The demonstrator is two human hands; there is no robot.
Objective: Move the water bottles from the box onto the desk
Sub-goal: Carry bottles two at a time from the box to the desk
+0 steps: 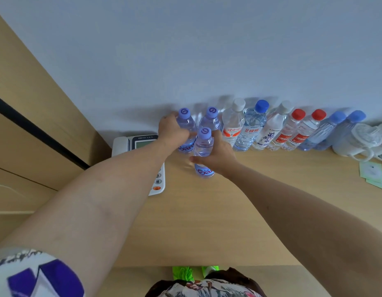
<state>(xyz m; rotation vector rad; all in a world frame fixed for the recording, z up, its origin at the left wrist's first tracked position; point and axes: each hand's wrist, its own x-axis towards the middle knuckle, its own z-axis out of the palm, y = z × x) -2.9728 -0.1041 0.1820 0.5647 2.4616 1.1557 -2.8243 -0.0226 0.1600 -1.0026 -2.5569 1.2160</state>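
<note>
A row of clear water bottles stands on the wooden desk (207,211) against the white wall. My left hand (172,129) grips a purple-capped bottle (185,123) at the left end of the row. My right hand (215,155) grips a second purple-capped bottle (204,144), which stands in front of the row. A third purple-capped bottle (210,120) stands behind it, free of both hands. To the right come white-capped (234,121), blue-capped (253,125) and red-capped bottles (290,129). The box is out of view.
A white desk telephone (140,142) lies under my left forearm. White mugs (361,142) and green-edged cards (372,172) sit at the right end of the desk. A tan cabinet (35,125) stands on the left.
</note>
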